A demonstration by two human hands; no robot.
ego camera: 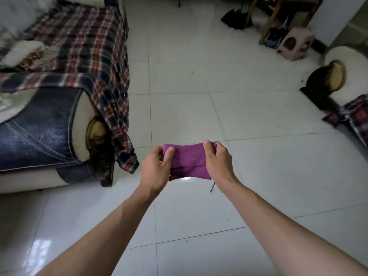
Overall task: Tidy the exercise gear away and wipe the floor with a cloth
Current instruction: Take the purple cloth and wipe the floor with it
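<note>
Purple folded cloth (188, 160), soft fabric, held in the air above the white glossy tiled floor (258, 156), stretched between both hands near the middle of the view. Lower edge hangs free in a loose fold.

Left hand (157, 166): grips the cloth's left end, thumb on the near face, fingers curled round the edge. Forearm bare.

Right hand (216, 158): grips the cloth's right end, thumb on top, fingers wrapped behind. Forearm bare.

Sofa (39, 136), dark blue leather with cream trim and a brass-coloured round fitting on the arm front, stands at the left, well apart from the cloth. Plaid blanket (83, 52), red, navy and white checks, drapes over its seat and arm, one corner hanging to the floor.

Second armchair (326, 76), cream with a dark arm and a matching brass-coloured fitting, at the right edge. Second plaid cloth (350, 116), same checks, just below it.

Small pink stool (296, 43), plastic, with cut-out sides, at upper right beside a wooden frame (272, 18). Dark items lie near it; too blurred to tell.
</note>
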